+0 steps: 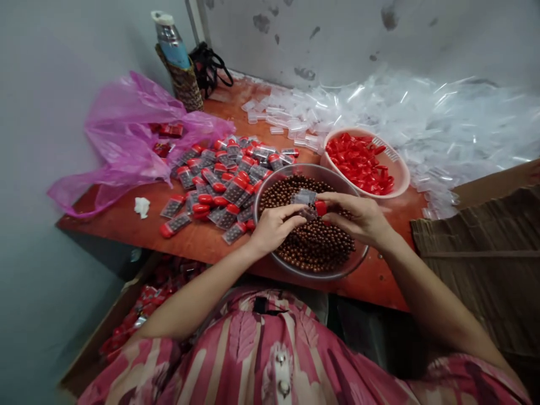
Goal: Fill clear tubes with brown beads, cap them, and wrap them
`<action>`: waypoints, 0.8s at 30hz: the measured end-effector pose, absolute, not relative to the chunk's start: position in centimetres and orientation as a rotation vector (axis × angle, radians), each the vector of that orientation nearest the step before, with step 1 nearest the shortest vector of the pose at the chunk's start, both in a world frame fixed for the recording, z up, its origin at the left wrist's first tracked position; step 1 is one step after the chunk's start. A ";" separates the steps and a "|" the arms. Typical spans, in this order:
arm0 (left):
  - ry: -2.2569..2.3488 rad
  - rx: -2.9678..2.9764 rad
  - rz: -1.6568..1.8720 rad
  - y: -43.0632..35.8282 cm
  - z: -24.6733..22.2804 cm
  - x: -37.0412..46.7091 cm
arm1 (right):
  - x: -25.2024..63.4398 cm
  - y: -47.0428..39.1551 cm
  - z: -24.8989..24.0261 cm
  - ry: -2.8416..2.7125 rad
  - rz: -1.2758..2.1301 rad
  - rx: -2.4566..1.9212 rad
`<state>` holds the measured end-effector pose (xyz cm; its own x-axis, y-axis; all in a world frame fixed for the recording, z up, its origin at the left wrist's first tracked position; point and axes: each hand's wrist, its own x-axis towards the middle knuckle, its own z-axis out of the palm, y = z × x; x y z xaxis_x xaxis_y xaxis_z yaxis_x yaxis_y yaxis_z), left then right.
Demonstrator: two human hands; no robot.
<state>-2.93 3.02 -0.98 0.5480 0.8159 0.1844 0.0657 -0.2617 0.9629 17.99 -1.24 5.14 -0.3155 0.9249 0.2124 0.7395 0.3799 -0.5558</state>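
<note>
Over the clear bowl [366,256] of brown beads [301,253], my left hand [273,228] pinches a small clear plastic case [304,197] between thumb and fingers. My right hand [358,218] grips a red cap [321,208] at the right end of that case. Whether the cap is seated on the case or only beside it, I cannot tell. Left of the bowl lies a pile of red-capped cases [236,191] with dark beads inside. Behind the bowl, a pink basket [404,174] holds loose red caps [358,163].
A heap of clear empty cases [379,107] spreads along the wall. A purple plastic bag [113,118], a flask [172,45] in a woven holder and a crumpled white tissue [142,207] are on the left. Cardboard [481,242] stands right; a box of red packets [147,304] sits below.
</note>
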 end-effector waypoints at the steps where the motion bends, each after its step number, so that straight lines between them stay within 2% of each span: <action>1: 0.728 1.710 0.866 2.9 -1.0 -2.9 | 17.4 -1.4 5.1 -2.223 0.441 -1.395; 16: 0.723 1.813 0.975 1.8 -1.5 -3.4 | 15.5 -3.5 3.8 -2.645 -0.251 -1.319; 24: 0.733 1.963 0.962 1.7 -2.0 -3.4 | 15.6 -3.1 3.1 -2.705 -0.261 -1.274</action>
